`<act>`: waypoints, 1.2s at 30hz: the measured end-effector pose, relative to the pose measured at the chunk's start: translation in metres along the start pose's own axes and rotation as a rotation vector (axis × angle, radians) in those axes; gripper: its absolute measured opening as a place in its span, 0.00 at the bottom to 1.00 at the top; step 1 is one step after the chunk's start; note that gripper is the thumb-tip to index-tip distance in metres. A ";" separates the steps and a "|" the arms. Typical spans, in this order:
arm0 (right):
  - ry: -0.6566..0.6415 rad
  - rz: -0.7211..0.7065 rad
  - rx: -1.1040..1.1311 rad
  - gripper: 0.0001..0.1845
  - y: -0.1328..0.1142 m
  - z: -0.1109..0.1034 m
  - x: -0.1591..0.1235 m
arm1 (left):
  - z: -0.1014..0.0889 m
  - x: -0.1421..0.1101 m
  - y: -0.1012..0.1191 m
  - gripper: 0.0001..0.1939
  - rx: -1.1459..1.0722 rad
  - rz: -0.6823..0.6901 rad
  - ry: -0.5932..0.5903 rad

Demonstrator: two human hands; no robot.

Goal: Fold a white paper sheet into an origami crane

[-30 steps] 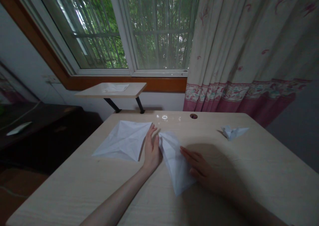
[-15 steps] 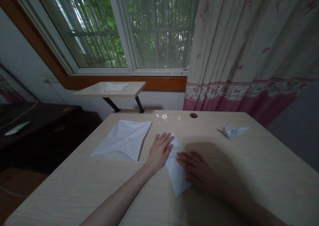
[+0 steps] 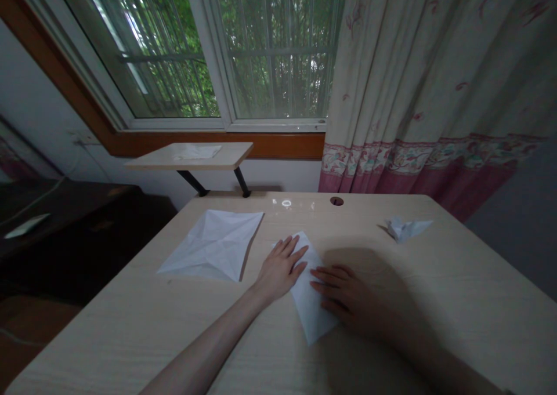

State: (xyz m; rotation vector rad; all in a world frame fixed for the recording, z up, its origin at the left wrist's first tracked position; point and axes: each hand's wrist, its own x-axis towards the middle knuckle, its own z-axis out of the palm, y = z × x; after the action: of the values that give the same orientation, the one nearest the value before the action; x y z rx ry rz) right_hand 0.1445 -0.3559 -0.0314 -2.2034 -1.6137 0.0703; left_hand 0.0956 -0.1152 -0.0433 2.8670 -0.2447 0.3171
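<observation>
A folded sheet of white paper (image 3: 314, 316) lies flat on the light wooden table (image 3: 174, 337), one pointed corner toward me. My left hand (image 3: 282, 266) rests on its upper left part, fingers stretched out and lying on the paper. From the other side my right hand (image 3: 342, 293) touches the sheet's right edge with its fingers extended; its thumb is hard to make out in the shadow. Left of my hands, a creased, opened-out square of white paper (image 3: 213, 244) is spread on the tabletop. Toward the right stands a small folded paper figure (image 3: 405, 230).
A raised shelf (image 3: 161, 158) on black legs stands at the table's back left, with a white paper (image 3: 199, 152) on it. Behind the table are a barred window and a long curtain (image 3: 383, 163). A round cable hole (image 3: 336, 201) sits near the back edge.
My left hand has slid slightly right and down across the folded paper. My right hand stays nearly in place on the sheet's right side. The view has shifted very slightly.
</observation>
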 end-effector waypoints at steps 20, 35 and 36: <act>0.326 0.189 -0.120 0.11 0.024 0.005 0.000 | -0.011 -0.004 0.004 0.23 -0.068 0.134 -0.010; 0.288 0.273 -0.284 0.11 0.031 0.010 0.001 | -0.011 0.002 0.005 0.24 -0.016 0.193 -0.028; 0.286 0.273 -0.284 0.12 0.031 0.009 0.002 | -0.012 0.002 0.006 0.24 -0.013 0.193 -0.026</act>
State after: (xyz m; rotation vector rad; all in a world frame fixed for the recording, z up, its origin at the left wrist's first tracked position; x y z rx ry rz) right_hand 0.1701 -0.3593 -0.0504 -2.4978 -1.2236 -0.4015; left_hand 0.0945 -0.1178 -0.0306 2.8407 -0.5282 0.3131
